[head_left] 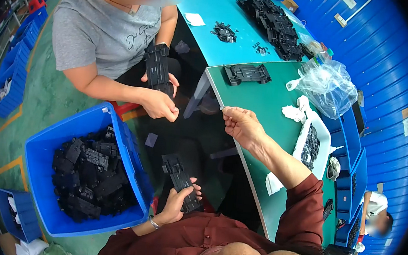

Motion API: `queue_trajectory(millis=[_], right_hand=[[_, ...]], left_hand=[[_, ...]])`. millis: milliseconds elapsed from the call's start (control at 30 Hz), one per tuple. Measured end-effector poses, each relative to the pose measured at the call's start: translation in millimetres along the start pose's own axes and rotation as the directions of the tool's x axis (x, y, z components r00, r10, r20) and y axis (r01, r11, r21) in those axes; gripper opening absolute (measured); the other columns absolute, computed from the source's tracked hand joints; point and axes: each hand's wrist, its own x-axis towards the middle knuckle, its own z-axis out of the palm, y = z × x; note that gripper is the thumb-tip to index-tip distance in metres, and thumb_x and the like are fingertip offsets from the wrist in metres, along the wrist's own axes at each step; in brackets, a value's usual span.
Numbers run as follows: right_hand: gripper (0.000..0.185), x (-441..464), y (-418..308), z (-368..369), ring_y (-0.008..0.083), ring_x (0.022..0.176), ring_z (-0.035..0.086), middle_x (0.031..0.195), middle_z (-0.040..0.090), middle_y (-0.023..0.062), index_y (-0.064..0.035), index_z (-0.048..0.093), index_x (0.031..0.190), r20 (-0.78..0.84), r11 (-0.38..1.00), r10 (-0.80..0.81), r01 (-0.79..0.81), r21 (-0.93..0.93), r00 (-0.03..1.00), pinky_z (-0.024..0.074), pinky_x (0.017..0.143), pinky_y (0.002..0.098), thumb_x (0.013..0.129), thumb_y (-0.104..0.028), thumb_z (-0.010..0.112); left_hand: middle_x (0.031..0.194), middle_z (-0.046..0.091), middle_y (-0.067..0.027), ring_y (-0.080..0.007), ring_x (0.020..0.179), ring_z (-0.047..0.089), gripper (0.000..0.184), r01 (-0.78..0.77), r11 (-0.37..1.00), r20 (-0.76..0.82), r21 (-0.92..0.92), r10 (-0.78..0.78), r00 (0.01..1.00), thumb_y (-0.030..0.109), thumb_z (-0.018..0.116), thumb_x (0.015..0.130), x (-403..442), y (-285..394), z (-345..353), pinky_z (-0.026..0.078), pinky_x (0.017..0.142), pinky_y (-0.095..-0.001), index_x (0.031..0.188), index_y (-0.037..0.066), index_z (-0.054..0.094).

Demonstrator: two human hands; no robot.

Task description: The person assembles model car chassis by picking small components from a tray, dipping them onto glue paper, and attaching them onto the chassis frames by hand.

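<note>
A black plastic chassis part (179,177) is in my left hand (179,204), over my lap beside the blue crate. My right hand (244,126) is raised near the green table's edge, its fingers pinched together; whatever they hold, if anything, is too small to make out. Across from me, a co-worker in a grey shirt holds a similar black part (159,69) in one hand, with the other hand closed in front of it. Another black chassis part (247,74) lies on the green table (271,97).
A blue crate (133,170) full of black parts stands at the left. On the tables are a pile of black parts (272,26), a clear plastic bag (333,88) and a white tray (324,148) of small black pieces. Another person (375,205) is at the far right.
</note>
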Motion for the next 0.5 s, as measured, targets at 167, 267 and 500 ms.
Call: queue_trajectory(millis=[167,267,500], right_hand=[[0.009,4.5,0.2,-4.3,0.0068,0.066,0.057,0.079,0.062,-0.0010,-0.0083,0.064,0.090,0.011,0.999,0.024,-0.024,0.034,1.000,0.0453,0.060,0.0218,0.094,-0.013,0.071],[0.010,4.6,-0.5,-4.9,0.0067,0.067,0.058,0.079,0.062,-0.0010,-0.0081,0.063,0.090,0.012,0.999,0.026,-0.027,0.042,1.000,0.0458,0.060,0.0213,0.094,-0.013,0.071],[0.009,4.0,1.1,-4.6,0.0067,0.066,0.057,0.080,0.062,-0.0008,-0.0077,0.064,0.092,0.002,0.999,0.023,-0.023,0.041,1.000,0.0457,0.060,0.0216,0.094,-0.013,0.071]], left_hand=[[0.109,0.066,-0.0131,-0.0208,0.096,0.068,0.037,0.016,1.000,-0.007,0.000,-0.016,1.000,0.009,0.056,0.100,0.5,0.9,-0.8,0.060,0.086,-0.0370,0.135,-0.001,0.051],[0.109,0.066,-0.0131,-0.0207,0.096,0.068,0.037,0.015,1.000,-0.014,0.001,-0.015,1.000,0.009,0.056,0.100,-0.5,2.4,0.9,0.060,0.086,-0.0371,0.135,-0.001,0.051],[0.109,0.066,-0.0130,-0.0206,0.095,0.068,0.037,0.016,1.000,-0.005,0.002,-0.016,1.000,0.008,0.056,0.100,0.5,2.2,1.0,0.060,0.085,-0.0370,0.136,-0.001,0.051]])
